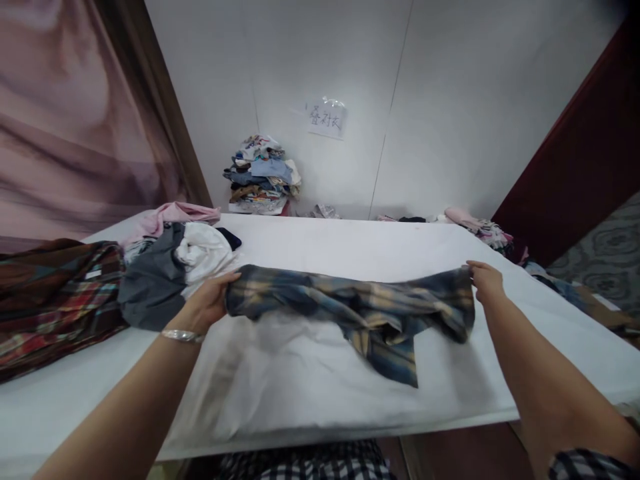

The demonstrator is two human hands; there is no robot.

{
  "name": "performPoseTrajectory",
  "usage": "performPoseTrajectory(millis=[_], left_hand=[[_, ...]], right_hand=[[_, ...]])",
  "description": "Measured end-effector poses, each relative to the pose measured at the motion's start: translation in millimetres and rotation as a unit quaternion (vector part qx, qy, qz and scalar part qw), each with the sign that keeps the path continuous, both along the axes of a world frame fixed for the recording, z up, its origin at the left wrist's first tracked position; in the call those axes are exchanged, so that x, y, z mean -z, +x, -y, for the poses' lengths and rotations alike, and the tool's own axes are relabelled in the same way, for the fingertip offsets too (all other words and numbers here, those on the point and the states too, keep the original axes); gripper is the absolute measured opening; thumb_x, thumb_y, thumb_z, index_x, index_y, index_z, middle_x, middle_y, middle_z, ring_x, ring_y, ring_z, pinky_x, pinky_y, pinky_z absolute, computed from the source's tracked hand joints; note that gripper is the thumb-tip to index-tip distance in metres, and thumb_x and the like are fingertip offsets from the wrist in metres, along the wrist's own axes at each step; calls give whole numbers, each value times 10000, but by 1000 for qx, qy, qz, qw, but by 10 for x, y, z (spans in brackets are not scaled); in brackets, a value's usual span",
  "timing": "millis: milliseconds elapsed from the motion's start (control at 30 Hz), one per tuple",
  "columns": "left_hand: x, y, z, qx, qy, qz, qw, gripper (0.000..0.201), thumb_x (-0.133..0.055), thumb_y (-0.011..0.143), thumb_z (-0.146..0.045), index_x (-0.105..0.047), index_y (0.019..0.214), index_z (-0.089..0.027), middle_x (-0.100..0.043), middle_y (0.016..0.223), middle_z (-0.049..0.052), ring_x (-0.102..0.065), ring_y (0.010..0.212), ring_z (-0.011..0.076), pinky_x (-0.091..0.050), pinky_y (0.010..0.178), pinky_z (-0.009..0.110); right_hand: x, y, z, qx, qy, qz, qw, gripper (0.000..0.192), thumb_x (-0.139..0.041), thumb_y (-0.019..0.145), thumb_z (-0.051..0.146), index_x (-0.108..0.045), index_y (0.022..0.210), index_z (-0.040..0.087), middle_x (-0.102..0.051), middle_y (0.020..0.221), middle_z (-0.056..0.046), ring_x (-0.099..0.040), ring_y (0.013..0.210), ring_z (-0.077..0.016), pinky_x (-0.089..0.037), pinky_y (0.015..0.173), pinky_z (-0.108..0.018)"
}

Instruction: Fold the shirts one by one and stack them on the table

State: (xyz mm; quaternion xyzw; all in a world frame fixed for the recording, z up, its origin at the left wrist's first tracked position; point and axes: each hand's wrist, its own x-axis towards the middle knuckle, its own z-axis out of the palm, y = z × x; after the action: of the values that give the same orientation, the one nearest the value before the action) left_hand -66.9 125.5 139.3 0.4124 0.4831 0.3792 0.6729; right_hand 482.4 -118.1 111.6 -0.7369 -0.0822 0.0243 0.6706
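Note:
A blue, dark and tan plaid shirt (pixel 320 293) is stretched sideways over the white table, held by both hands. Its left end is pinched in my left hand (pixel 209 301), which wears a silver bracelet (pixel 183 335) at the wrist. My right hand (pixel 485 280) grips the upper corner of the right end between thumb and fingers. The cloth is bunched lengthwise, and a loose flap hangs down right of the middle. Part of the shirt is smeared by motion.
Rumpled clothes lie at left: a red plaid garment (pixel 95 293), a grey one (pixel 153 287) and a white one (pixel 203 248). A tall clothes stack (pixel 263 177) stands at the wall under a paper sign (pixel 326 119). More clothes (pixel 487 230) line the right edge of the white table (pixel 340 247).

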Motion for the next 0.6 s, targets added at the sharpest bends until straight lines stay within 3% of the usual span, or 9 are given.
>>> performPoseTrajectory(millis=[100, 200, 267, 367, 433, 467, 533, 600], left_hand=[[113, -20, 49, 12, -4, 53, 998, 159, -595, 703, -56, -656, 804, -162, -702, 652, 22, -657, 557, 147, -571, 543, 229], [-24, 74, 192, 48, 54, 84, 994, 236, -656, 686, -75, -679, 906, -158, -730, 736, 22, -663, 588, 132, -564, 560, 207], [-221, 210, 332, 92, 86, 102, 987, 302, -703, 679, -112, -683, 977, -153, -742, 796, 34, -675, 634, 140, -568, 597, 214], [-543, 455, 511, 120, 139, 150, 971, 345, -704, 702, -149, -667, 1045, -155, -739, 866, 37, -679, 700, 146, -565, 665, 231], [-704, 589, 559, 81, 168, 186, 965, 358, -649, 738, -129, -644, 1094, -164, -724, 875, 21, -670, 717, 129, -557, 701, 231], [-761, 639, 561, 52, 174, 200, 963, 380, -617, 751, -111, -627, 1127, -169, -713, 867, 12, -666, 721, 119, -553, 719, 231], [-835, 711, 546, 11, 173, 213, 961, 449, -574, 766, -90, -581, 1205, -184, -691, 846, -5, -664, 734, 111, -552, 761, 247], [-880, 772, 530, 8, 179, 218, 959, 505, -567, 779, -101, -532, 1273, -203, -675, 843, -13, -670, 765, 117, -553, 803, 275]], right_hand=[[-54, -199, -136, -50, -10, 40, 998, 123, -609, 620, 116, -682, 696, 179, -670, 667, -20, -624, 699, -162, -513, 648, -277], [-183, -708, -452, -247, -19, 61, 967, 205, -705, 648, 217, -711, 846, 163, -727, 781, -51, -661, 759, -173, -531, 723, -313], [-277, -1185, -687, -415, -31, 57, 907, 318, -734, 692, 329, -710, 964, 167, -747, 907, -82, -678, 808, -187, -545, 760, -345], [-417, -1955, -900, -587, -44, 78, 804, 468, -777, 684, 348, -681, 1118, 202, -736, 1056, -88, -677, 908, -200, -549, 844, -390], [-479, -2422, -894, -624, 17, 123, 772, 521, -732, 756, 392, -627, 1244, 242, -683, 1221, -86, -650, 1054, -213, -523, 935, -410], [-484, -2627, -855, -619, 48, 149, 769, 518, -688, 804, 421, -598, 1288, 259, -654, 1278, -83, -630, 1113, -221, -507, 970, -421], [-414, -2962, -756, -587, 71, 210, 779, 588, -706, 794, 457, -563, 1337, 282, -607, 1350, -76, -576, 1213, -252, -459, 1043, -451], [-251, -3181, -685, -564, 46, 240, 789, 636, -778, 717, 466, -596, 1300, 287, -619, 1331, -65, -553, 1240, -290, -428, 1078, -476]])
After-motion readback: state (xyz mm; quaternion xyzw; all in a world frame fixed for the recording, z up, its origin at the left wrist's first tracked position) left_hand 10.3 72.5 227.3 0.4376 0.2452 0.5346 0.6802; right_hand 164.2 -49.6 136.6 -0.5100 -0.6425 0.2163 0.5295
